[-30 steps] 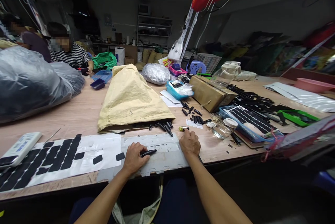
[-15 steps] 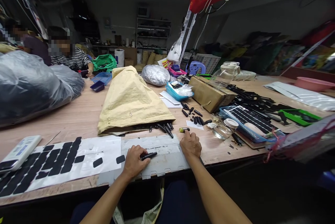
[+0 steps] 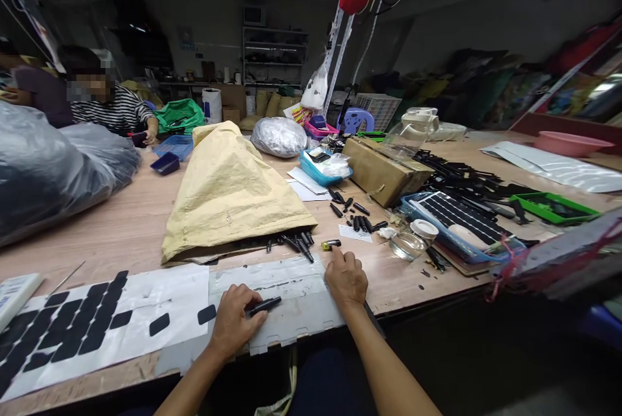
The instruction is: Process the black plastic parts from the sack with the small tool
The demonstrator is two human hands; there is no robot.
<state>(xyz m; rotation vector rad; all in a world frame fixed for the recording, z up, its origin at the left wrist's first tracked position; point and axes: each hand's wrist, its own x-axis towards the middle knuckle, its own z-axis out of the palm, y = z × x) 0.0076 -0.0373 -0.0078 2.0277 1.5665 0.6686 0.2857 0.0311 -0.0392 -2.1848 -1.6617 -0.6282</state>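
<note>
My left hand [image 3: 238, 319] is closed around one end of a black tube-like piece [image 3: 265, 305], which points right above a grey board [image 3: 291, 299] at the table edge. My right hand [image 3: 346, 277] rests at the board's right side with fingers curled in; whatever lies under them is hidden. Just beyond its fingertips is a small yellow-and-black cylinder [image 3: 331, 244]. Several similar black pieces [image 3: 304, 246] spill from the mouth of a yellow sack [image 3: 238, 196]. Left of the board, a white sheet [image 3: 179, 286] carries black rounded stickers [image 3: 159, 324].
Behind my right hand are loose black pieces [image 3: 362, 223], a clear jar [image 3: 411, 244], a cardboard box [image 3: 383, 170] and a blue tray [image 3: 418, 205]. A large plastic bag [image 3: 63, 170] stands at left, near a person in a striped top [image 3: 111, 111]. A white device [image 3: 17, 296] lies at front left.
The view has shifted a little, so most things sit further left in it. Both hands keep nearly the same poses, the left still on the black tube-like piece.
</note>
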